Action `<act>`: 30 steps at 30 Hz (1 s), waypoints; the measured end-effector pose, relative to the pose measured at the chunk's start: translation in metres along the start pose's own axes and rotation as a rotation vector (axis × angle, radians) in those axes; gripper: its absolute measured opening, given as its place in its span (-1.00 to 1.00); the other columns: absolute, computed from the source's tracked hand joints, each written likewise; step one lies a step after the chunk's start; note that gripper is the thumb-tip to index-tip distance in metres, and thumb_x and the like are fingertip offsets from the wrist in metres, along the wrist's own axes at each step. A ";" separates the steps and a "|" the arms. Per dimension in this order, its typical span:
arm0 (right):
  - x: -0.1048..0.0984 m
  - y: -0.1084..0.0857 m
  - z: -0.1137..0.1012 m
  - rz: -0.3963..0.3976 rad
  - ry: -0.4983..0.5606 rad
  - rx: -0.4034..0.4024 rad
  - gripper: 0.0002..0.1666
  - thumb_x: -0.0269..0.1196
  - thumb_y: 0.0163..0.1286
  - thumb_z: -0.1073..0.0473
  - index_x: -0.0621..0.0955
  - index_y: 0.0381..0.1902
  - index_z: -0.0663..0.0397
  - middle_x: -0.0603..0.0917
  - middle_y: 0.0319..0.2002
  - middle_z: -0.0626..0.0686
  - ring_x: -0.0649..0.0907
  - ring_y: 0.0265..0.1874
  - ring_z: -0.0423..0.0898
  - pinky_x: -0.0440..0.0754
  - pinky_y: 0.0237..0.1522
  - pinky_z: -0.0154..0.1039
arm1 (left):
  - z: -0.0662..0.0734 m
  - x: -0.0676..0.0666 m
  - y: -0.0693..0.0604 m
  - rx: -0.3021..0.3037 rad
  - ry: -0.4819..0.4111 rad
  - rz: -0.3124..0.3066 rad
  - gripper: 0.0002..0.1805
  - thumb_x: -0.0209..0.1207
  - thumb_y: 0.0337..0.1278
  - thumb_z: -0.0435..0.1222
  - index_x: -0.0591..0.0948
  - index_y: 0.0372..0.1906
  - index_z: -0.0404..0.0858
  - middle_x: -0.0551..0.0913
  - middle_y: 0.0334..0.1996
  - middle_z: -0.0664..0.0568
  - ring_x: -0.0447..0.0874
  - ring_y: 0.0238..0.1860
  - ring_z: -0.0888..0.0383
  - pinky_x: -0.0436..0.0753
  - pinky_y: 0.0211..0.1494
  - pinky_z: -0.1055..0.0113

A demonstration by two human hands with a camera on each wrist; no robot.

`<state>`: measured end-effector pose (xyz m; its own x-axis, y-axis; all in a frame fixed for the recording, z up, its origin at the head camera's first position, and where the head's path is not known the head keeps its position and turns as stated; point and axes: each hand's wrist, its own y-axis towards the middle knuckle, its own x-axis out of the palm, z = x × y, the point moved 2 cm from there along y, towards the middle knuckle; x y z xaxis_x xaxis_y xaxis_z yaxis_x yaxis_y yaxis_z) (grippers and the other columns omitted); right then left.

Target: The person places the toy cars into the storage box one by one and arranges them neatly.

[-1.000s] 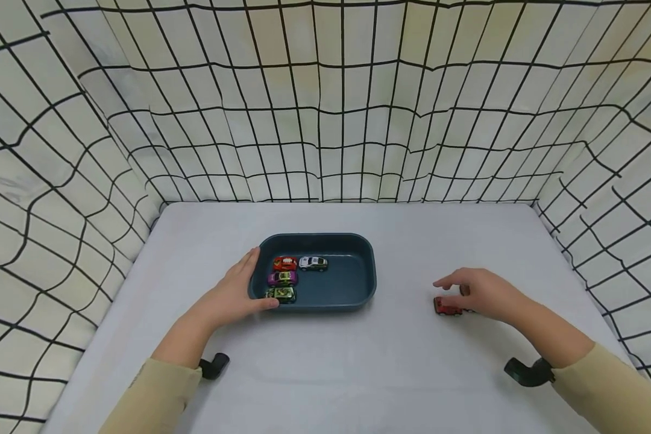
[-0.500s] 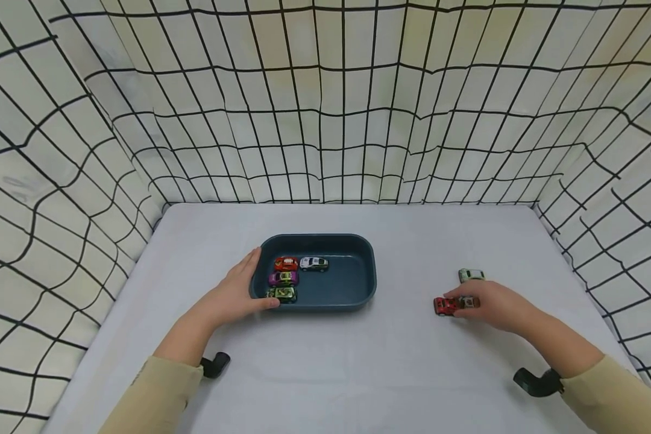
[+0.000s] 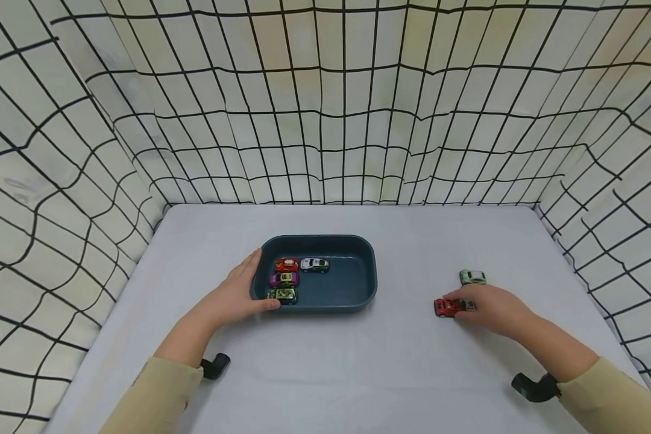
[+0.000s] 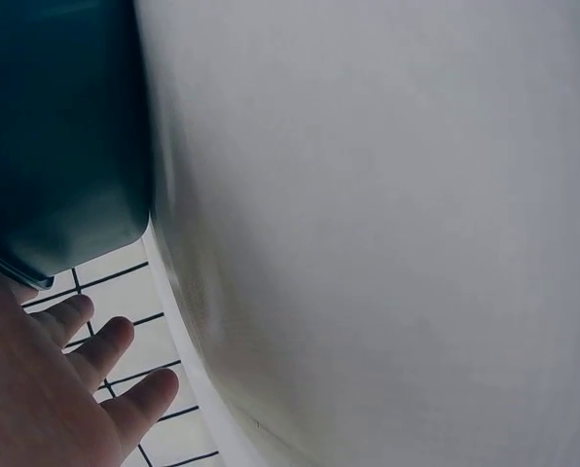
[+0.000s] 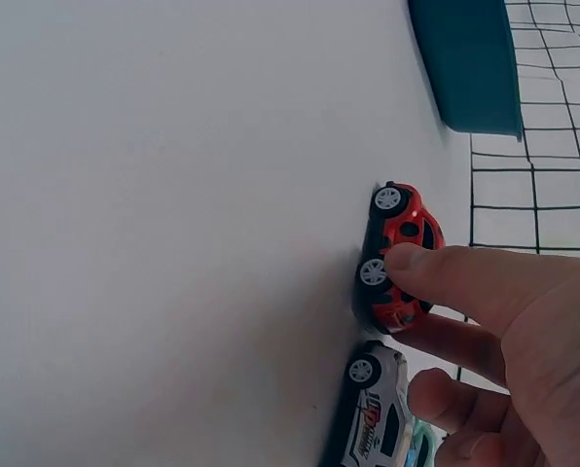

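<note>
My right hand (image 3: 493, 310) pinches a red toy car (image 5: 407, 227) with black spots between thumb and forefinger, at the right of the table; its wheels are on or close to the cloth. Right behind it stands a white toy car (image 5: 372, 416) with lettering, partly under my curled other fingers. A pale green toy car (image 3: 472, 276) sits just beyond that hand. My left hand (image 3: 230, 298) rests against the left end of a dark teal tray (image 3: 352, 303), fingers fairly straight along its side, thumb over the near rim.
Inside the tray's left half are a red-orange car (image 3: 286, 264), a purple car (image 3: 284, 279), a green car (image 3: 283, 295) and a white-and-black car (image 3: 314, 265). A white cloth covers the table (image 3: 325, 374). Black-gridded white walls (image 3: 352, 132) enclose the back and sides.
My right hand has come down and closed its thumb and forefinger on the red car, uncovering the pale green car behind. The left hand and tray have stayed put.
</note>
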<state>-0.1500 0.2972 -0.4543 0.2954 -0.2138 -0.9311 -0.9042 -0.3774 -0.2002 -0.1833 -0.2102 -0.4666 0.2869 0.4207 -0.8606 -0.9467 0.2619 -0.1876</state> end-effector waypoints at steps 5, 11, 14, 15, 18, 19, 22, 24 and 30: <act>0.004 0.000 -0.003 0.021 -0.023 -0.020 -0.54 0.42 0.26 0.11 0.68 0.14 -0.11 0.69 0.08 0.02 0.63 0.11 0.12 0.62 0.02 0.11 | 0.000 -0.001 -0.001 -0.004 0.002 0.003 0.43 0.29 -0.16 0.41 -0.28 0.60 -0.16 -0.15 0.59 -0.19 -0.14 0.54 -0.28 0.12 0.40 -0.35; 0.005 0.000 -0.003 0.031 -0.047 -0.039 -0.52 0.43 0.24 0.09 0.68 0.15 -0.15 0.70 0.07 0.00 0.65 0.08 0.08 0.65 -0.02 0.07 | 0.000 -0.002 -0.001 -0.002 -0.002 -0.004 0.42 0.32 -0.14 0.37 -0.28 0.60 -0.17 -0.15 0.59 -0.19 -0.14 0.54 -0.28 0.12 0.41 -0.34; 0.005 0.002 -0.002 0.027 -0.047 -0.037 -0.52 0.42 0.25 0.07 0.68 0.15 -0.19 0.71 0.05 -0.02 0.66 0.06 0.05 0.65 -0.04 0.04 | 0.000 -0.002 -0.001 -0.006 -0.008 -0.004 0.41 0.34 -0.12 0.33 -0.28 0.60 -0.18 -0.15 0.58 -0.21 -0.14 0.53 -0.29 0.12 0.41 -0.35; 0.005 0.002 -0.002 0.024 -0.044 -0.035 -0.52 0.42 0.25 0.06 0.68 0.16 -0.20 0.71 0.05 -0.01 0.66 0.06 0.05 0.65 -0.04 0.05 | 0.000 -0.002 -0.001 -0.007 -0.010 -0.003 0.41 0.34 -0.12 0.33 -0.28 0.60 -0.18 -0.15 0.58 -0.21 -0.14 0.53 -0.29 0.12 0.40 -0.35; 0.004 0.003 0.000 0.018 -0.022 -0.020 -0.52 0.41 0.27 0.04 0.67 0.17 -0.21 0.70 0.07 -0.01 0.66 0.06 0.05 0.65 -0.05 0.05 | 0.000 -0.001 0.000 -0.004 -0.009 0.002 0.41 0.34 -0.11 0.33 -0.28 0.60 -0.18 -0.14 0.58 -0.22 -0.13 0.53 -0.30 0.12 0.39 -0.36; 0.004 0.003 0.000 0.016 -0.009 -0.015 -0.52 0.40 0.27 0.03 0.67 0.17 -0.22 0.70 0.08 0.00 0.66 0.06 0.05 0.65 -0.05 0.06 | 0.000 -0.001 0.000 -0.002 -0.008 0.001 0.41 0.34 -0.11 0.33 -0.28 0.60 -0.17 -0.14 0.58 -0.22 -0.14 0.53 -0.30 0.12 0.39 -0.36; 0.004 0.002 0.001 0.013 0.031 -0.003 -0.51 0.40 0.28 0.01 0.67 0.18 -0.22 0.69 0.11 0.01 0.65 0.05 0.05 0.64 -0.04 0.08 | 0.000 -0.001 0.000 0.008 -0.005 -0.002 0.40 0.34 -0.10 0.32 -0.29 0.60 -0.16 -0.15 0.58 -0.20 -0.15 0.53 -0.29 0.11 0.40 -0.36; 0.003 0.002 0.002 0.015 0.048 -0.002 -0.50 0.41 0.27 0.00 0.66 0.19 -0.23 0.68 0.11 0.00 0.66 0.00 0.01 0.65 -0.06 0.04 | 0.000 -0.001 0.000 0.011 -0.006 -0.005 0.40 0.35 -0.09 0.30 -0.29 0.60 -0.15 -0.15 0.59 -0.19 -0.16 0.54 -0.29 0.10 0.41 -0.36; -0.003 0.004 0.002 0.037 0.080 0.000 -0.49 0.42 0.26 0.02 0.66 0.19 -0.24 0.70 -0.09 -0.12 0.48 -0.40 -0.18 0.49 -0.40 -0.25 | 0.001 -0.001 0.001 0.013 -0.001 -0.005 0.39 0.34 -0.08 0.30 -0.29 0.60 -0.16 -0.15 0.59 -0.19 -0.15 0.54 -0.29 0.10 0.41 -0.35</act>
<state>-0.1546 0.2980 -0.4531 0.2853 -0.2989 -0.9106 -0.9150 -0.3677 -0.1660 -0.1847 -0.2089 -0.4656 0.2920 0.4203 -0.8591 -0.9432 0.2756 -0.1857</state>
